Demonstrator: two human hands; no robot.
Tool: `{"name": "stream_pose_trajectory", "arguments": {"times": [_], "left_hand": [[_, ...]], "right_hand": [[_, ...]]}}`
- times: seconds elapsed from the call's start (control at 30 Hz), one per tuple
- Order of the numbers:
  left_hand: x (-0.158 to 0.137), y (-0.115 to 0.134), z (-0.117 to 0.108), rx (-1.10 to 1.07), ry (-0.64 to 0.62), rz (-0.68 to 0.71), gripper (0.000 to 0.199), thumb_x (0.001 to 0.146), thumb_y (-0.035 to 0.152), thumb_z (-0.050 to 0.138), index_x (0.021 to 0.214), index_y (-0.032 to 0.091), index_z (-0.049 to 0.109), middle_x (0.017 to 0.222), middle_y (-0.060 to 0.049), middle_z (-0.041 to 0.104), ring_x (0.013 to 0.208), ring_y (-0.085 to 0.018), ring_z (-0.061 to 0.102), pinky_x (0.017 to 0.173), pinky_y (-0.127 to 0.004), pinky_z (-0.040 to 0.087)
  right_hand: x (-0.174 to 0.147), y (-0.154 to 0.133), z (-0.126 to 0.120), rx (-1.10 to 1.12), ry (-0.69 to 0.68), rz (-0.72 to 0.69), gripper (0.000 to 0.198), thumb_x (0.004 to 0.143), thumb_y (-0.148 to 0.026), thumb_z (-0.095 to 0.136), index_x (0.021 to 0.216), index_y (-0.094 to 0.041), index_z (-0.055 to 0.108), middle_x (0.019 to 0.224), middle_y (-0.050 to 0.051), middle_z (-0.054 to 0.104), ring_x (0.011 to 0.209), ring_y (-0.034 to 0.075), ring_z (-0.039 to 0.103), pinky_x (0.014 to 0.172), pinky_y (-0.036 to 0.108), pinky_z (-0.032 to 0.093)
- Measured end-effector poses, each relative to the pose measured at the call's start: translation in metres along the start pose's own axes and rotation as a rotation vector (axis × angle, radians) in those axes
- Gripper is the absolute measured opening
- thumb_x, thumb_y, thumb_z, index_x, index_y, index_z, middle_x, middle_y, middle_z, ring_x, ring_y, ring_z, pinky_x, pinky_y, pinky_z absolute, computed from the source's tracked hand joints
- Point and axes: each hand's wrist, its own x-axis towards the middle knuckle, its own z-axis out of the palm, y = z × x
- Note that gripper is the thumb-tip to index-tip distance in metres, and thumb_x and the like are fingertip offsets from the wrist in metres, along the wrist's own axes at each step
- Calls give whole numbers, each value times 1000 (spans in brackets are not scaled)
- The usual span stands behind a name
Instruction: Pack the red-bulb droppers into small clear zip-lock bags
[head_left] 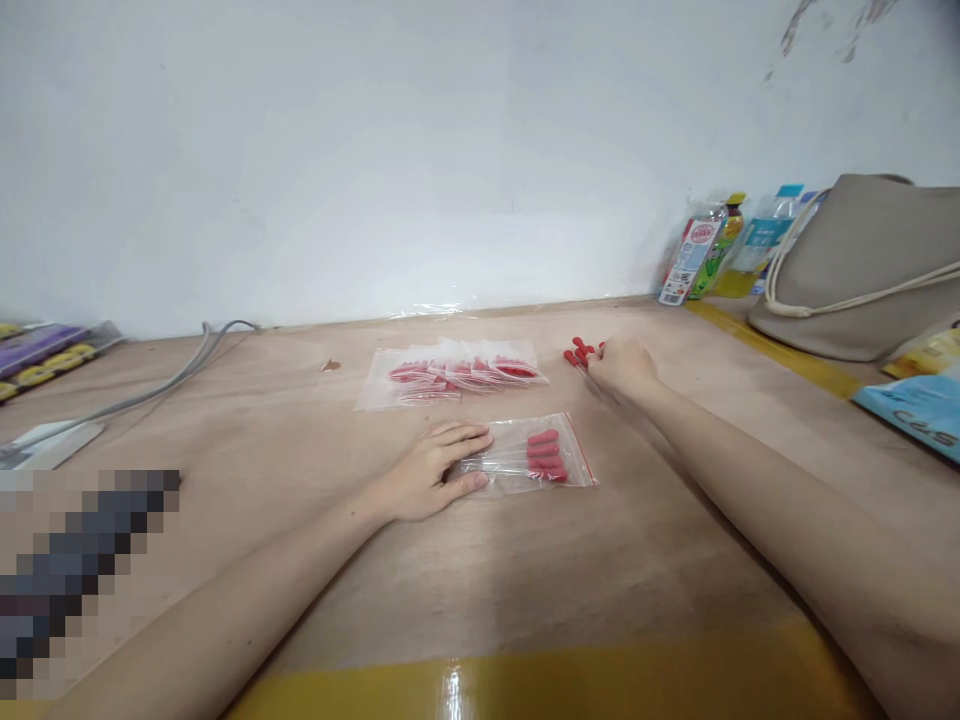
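My left hand (pixel 439 470) lies with its fingers spread on the left end of a clear zip bag (pixel 577 462), pressing it to the table. Inside this bag are several droppers (pixel 546 455) with red rubber bulbs and clear stems. Farther right, my right hand (pixel 624 368) is closed at a small bunch of red-bulbed droppers (pixel 579 350). Its fingertips are partly hidden, so how many it grips does not show. Behind the bag lies an overlapping row of zip bags (pixel 457 370) with red contents.
A grey cable (pixel 187 368) and purple-and-yellow packs (pixel 49 355) are at the left. At the back right stand a carton (pixel 686 262), bottles (pixel 761 245) and a grey bag (pixel 855 265). A blue packet (pixel 911 410) lies at the right. Yellow tape (pixel 375 690) runs along the front edge.
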Motion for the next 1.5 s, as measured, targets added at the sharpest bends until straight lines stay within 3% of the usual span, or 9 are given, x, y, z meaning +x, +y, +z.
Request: {"name": "stream_pose_trajectory", "arguments": {"times": [0.13, 0.27, 0.37, 0.47, 0.7, 0.97, 1.17, 1.33, 1.5], "left_hand": [[1, 0, 0, -3, 6, -4, 46, 88, 42, 49, 129, 24, 46, 134, -7, 47, 124, -24, 41, 104, -46, 33], [2, -1, 0, -8, 9, 0, 45, 88, 41, 49, 130, 24, 46, 134, -7, 47, 124, -24, 41, 104, -46, 33], [1, -1, 0, -11, 4, -10, 46, 88, 42, 49, 130, 24, 46, 134, -7, 47, 125, -24, 41, 104, -46, 33], [1, -1, 0, -9, -1, -18, 45, 88, 42, 49, 130, 24, 46, 135, -7, 47, 125, -24, 40, 104, -46, 33], [1, -1, 0, 5, -11, -15, 46, 88, 42, 48, 131, 24, 44, 136, -7, 45, 126, -23, 39, 105, -46, 32], [2, 1, -1, 13, -11, -30, 46, 89, 43, 47, 130, 24, 45, 135, -6, 46, 125, -24, 40, 105, -46, 31], [1, 0, 0, -3, 26, -11, 50, 88, 43, 48, 133, 23, 40, 133, -7, 48, 124, -24, 41, 104, -44, 33], [1, 1, -1, -1, 21, -24, 51, 88, 43, 48, 134, 22, 38, 134, -7, 46, 124, -24, 41, 104, -43, 33], [1, 2, -1, 2, 23, -12, 50, 89, 44, 47, 134, 23, 37, 134, -8, 46, 123, -25, 41, 103, -44, 33]], "right_hand": [[-11, 4, -13, 148, -14, -93, 28, 80, -37, 49, 64, -16, 59, 66, 12, 63, 67, 22, 60, 55, 29, 38], [-39, 7, -13, 687, -87, -94, 24, 77, -39, 54, 88, -17, 52, 67, 4, 60, 55, 13, 54, 47, 23, 39], [-63, 10, -5, 926, -121, -59, 58, 70, -31, 62, 118, -20, 30, 65, -5, 53, 43, 9, 48, 40, 22, 40], [-76, 10, 1, 1055, -165, 42, 80, 65, -20, 63, 127, -24, 13, 63, -9, 48, 43, 11, 52, 40, 24, 47], [-79, 0, 9, 1332, -182, 242, 42, 72, -12, 53, 98, -26, 23, 67, -6, 53, 55, 14, 64, 57, 31, 57], [-95, 0, 4, 1357, -313, 266, 23, 80, -14, 46, 85, -25, 27, 61, -5, 55, 56, 14, 64, 62, 33, 57], [-91, 6, 3, 1343, -354, 260, 8, 77, -14, 51, 81, -20, 46, 72, 0, 57, 60, 9, 61, 65, 25, 54], [-86, 14, 3, 1134, -457, 125, 26, 65, -13, 65, 89, -17, 54, 65, -2, 58, 50, 6, 50, 48, 19, 44], [-85, 16, 4, 1031, -523, -15, 32, 59, -33, 74, 77, -16, 53, 56, -4, 56, 47, 5, 47, 43, 18, 38]]}}
